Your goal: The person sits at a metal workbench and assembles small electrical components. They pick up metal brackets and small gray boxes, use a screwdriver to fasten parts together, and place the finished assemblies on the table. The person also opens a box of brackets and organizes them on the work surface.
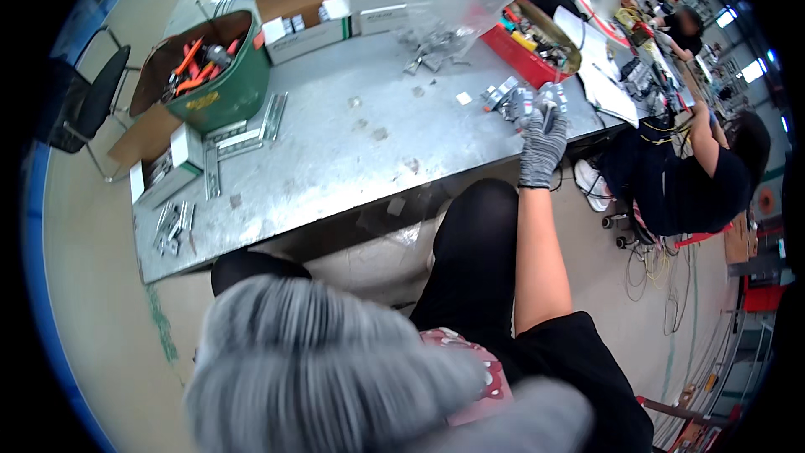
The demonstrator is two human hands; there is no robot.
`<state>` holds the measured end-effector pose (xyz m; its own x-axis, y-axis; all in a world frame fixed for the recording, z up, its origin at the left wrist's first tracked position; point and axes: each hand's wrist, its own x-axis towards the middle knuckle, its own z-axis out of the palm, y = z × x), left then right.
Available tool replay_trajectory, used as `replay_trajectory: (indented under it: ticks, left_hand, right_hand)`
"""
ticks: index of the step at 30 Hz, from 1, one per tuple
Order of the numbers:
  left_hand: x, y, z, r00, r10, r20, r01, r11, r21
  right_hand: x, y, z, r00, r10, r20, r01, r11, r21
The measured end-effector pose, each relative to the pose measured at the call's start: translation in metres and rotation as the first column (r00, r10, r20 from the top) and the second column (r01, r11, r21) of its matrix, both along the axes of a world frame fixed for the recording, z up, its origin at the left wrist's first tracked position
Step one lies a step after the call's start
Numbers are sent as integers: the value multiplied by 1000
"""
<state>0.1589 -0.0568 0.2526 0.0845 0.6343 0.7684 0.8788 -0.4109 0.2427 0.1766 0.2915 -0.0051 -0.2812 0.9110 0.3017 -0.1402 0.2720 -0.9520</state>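
Observation:
My left hand (327, 369), in a grey striped knit glove, fills the lower foreground close to the camera. It is smeared by motion, so its fingers and anything in them cannot be made out. My right hand (543, 149), in a matching glove, reaches to the table's right front edge. Its fingers are bent in among a cluster of small grey block-shaped parts (506, 97) with orange and blue marks; what they grip is partly hidden. A red bin (537, 77) of small parts stands just beyond that hand.
On the metal table (335, 159) stand a green bin (226, 101) of orange-handled tools, white boxes (375, 0), a clear plastic bag (461, 0) and a small open box (172, 169). Metal rails (243, 143) and small metal pieces (173, 226) lie left. A seated person (696, 184) is at right.

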Motion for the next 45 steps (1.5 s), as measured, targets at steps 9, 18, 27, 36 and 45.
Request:
replay_trajectory:
  ticks: [9,18,27,36,45]
  left_hand:
    - [13,15,-25,1000,-14,-26,14,999,-29]
    - [3,-2,-82,962,271,-18,-271,950,-153]
    - [-117,-216,-223,196,860,471,-778,429,-459]
    - [-249,-235,-190,-1,910,416,-759,270,-593]
    - [-430,-347,-284,-87,995,-47,-718,-95,-690]
  right_hand:
    - [10,-97,4,932,351,-95,-348,936,40]
    - [-7,-96,-26,812,522,260,-566,813,138]
    - [-17,-121,-26,708,560,429,-675,716,179]
    - [-19,-127,-29,565,646,513,-734,678,-44]
    - [-21,-142,16,559,548,622,-723,690,42]
